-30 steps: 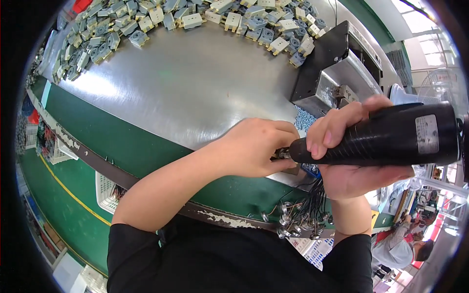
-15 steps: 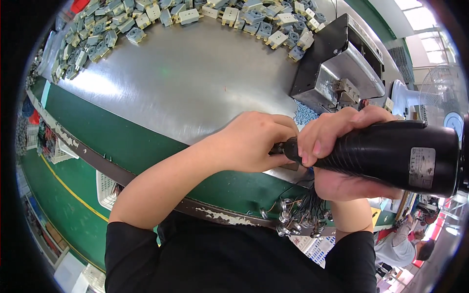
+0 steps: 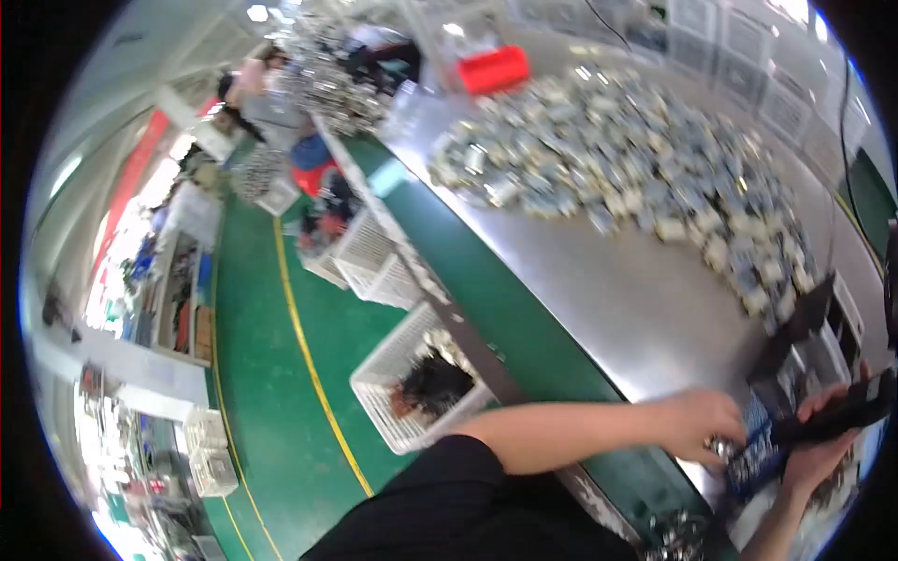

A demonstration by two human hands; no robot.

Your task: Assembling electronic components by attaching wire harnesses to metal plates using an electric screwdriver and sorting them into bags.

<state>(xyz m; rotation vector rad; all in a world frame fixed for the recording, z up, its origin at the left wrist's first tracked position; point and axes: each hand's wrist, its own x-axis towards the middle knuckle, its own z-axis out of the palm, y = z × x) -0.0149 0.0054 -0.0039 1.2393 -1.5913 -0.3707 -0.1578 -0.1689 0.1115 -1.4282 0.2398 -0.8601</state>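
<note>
At the lower right, my right hand [image 3: 816, 456] is closed around a black electric screwdriver [image 3: 837, 411], which is smeared by motion. To its left, my left hand [image 3: 700, 423] has its fingers curled on a small shiny metal part [image 3: 720, 449], too blurred to name exactly. Just beyond the hands stands a dark metal box-shaped fixture [image 3: 795, 327] on the steel work surface [image 3: 617, 299]. A dark blue patch [image 3: 756, 449] lies between the hands, its detail lost in the blur.
A wide heap of grey and cream plug-like parts [image 3: 645, 178] covers the far side, with a red container [image 3: 494, 70] behind it. Below the bench's left edge, a white basket [image 3: 374, 397] holds dark wired parts. Metal-ended leads [image 3: 678, 535] lie near the front edge.
The view has swung left, bringing the floor and baskets into sight. My left hand has come away from the screwdriver's tip and is now on a shiny part; my right hand keeps the screwdriver.
</note>
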